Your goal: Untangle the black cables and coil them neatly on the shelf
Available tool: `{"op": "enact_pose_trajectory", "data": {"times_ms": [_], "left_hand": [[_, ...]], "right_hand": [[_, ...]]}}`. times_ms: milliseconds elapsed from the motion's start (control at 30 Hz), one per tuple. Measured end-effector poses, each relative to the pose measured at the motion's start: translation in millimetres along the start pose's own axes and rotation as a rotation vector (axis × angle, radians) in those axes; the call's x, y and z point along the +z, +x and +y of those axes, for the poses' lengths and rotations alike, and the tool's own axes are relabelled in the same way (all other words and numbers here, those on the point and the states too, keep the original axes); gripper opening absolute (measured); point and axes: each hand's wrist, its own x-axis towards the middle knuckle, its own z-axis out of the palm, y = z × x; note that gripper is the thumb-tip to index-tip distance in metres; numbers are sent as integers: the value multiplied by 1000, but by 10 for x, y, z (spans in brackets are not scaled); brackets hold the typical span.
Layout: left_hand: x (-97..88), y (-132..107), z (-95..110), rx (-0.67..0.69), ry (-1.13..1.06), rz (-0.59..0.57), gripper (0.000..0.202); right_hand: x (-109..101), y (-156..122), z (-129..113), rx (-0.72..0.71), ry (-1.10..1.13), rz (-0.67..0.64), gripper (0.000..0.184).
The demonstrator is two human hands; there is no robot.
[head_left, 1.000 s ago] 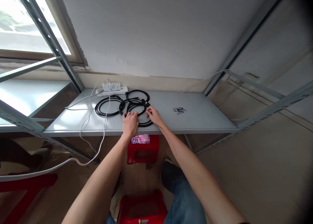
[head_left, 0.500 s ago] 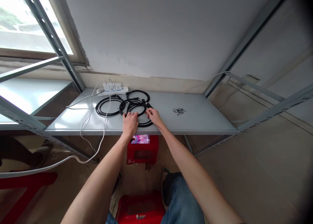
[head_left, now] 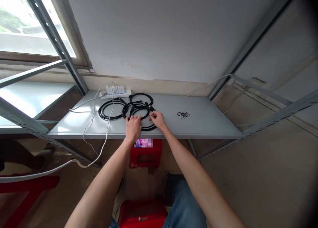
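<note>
- Nearest, a red stool (head_left: 129, 210) bears a small pale item too unclear to name; a second stool (head_left: 146, 150) beyond it carries a bright pink rectangle (head_left: 139, 142), perhaps a phone.
- The left hand (head_left: 133, 127) stays over the near edge of the middle coil (head_left: 124, 112), fingers bent across it; whether it grips or only presses, I cannot tell.
- The right hand (head_left: 158, 119) remains at that coil's right side, thumb and fingertips close together; what lies between them is too small to tell.
- Little has changed over the last second beyond a slight shift of view, so the work seems to be fine handling at one spot.
- The middle coil lies on the shelf (head_left: 203, 117), overlapping the front coil (head_left: 148, 129), left coil (head_left: 100, 112) and back coil (head_left: 142, 94).
- Thin black strands (head_left: 183, 115) lie loose on the shelf, well right of the coils.
- No box or tray shows; behind the coils, a power strip (head_left: 116, 96) holds white adapters (head_left: 121, 88) in its sockets.
</note>
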Motion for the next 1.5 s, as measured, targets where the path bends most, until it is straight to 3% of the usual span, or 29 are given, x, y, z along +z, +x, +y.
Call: {"op": "enact_pose_trajectory", "data": {"times_ms": [233,733,1167,1500], "left_hand": [[-16,-14,6,5,-6,3,26],[-34,-6,12,-7,-22,-7,27],[-52,-16,25,-11,-14,-4,30],[-8,-7,9,-15,-10,2,28]], "right_hand": [[8,-27,-10,-76,-112,103,8],[-50,9,19,-73,32,6,11],[-77,-29,-52,18,106,-67,35],[1,-19,22,-75,-119,-31,13]]}}
